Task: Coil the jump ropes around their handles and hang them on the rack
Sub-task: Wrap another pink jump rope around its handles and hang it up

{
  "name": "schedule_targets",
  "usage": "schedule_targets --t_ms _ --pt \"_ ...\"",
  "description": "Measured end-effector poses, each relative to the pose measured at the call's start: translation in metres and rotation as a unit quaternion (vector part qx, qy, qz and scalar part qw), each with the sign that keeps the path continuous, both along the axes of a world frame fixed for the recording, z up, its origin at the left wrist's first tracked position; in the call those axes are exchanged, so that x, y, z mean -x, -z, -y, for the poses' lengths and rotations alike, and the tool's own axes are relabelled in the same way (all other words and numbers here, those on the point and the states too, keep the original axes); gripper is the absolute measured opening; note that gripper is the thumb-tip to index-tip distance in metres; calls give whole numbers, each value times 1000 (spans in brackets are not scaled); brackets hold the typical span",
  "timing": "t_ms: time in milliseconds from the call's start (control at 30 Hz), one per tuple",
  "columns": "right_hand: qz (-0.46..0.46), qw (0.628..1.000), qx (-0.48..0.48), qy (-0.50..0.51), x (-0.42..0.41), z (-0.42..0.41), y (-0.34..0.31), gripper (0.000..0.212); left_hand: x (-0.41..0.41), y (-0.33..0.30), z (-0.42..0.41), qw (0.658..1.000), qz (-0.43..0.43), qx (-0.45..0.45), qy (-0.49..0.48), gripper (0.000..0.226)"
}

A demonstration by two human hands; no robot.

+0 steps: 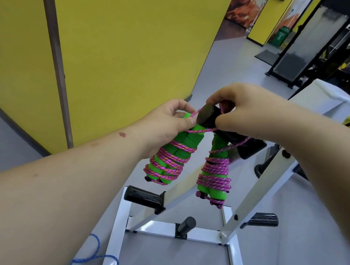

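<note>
Two green foam-handled jump rope bundles wrapped in pink cord hang side by side at the top black peg (207, 116) of the white rack (249, 200). My left hand (166, 126) grips the top of the left bundle (170, 160) and pinches its pink cord near the peg's end. My right hand (243, 110) pinches the cord over the peg, above the right bundle (215, 175). That bundle hangs from the peg by its cord. A loose blue rope (91, 257) lies on the floor at the lower left.
Lower black pegs (144, 196) stick out from the rack's white frame, one (186, 224) on the base bar. A yellow wall panel (114, 46) stands close on the left. Gym machines (337, 42) and a grey floor lie beyond on the right.
</note>
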State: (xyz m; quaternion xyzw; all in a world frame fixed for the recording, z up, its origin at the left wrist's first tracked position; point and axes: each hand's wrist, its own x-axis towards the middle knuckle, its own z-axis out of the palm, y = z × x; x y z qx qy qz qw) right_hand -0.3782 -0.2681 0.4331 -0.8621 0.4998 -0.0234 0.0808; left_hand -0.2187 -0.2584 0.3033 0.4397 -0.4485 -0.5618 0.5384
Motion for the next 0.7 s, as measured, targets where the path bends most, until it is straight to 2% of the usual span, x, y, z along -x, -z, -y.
schedule_targets --t_ms 167,267,400,700 --pt "0 998 -52 26 18 0 -4 29 14 7 4 998 -46 -28 27 17" --pt "-31 999 -31 22 25 0 -4 26 21 9 6 997 -54 -31 40 19" --pt "-109 994 -2 25 32 1 -4 33 33 9 9 997 -32 -26 60 26" --pt "-202 979 20 26 30 -1 -7 28 47 10 12 998 -43 -27 34 31"
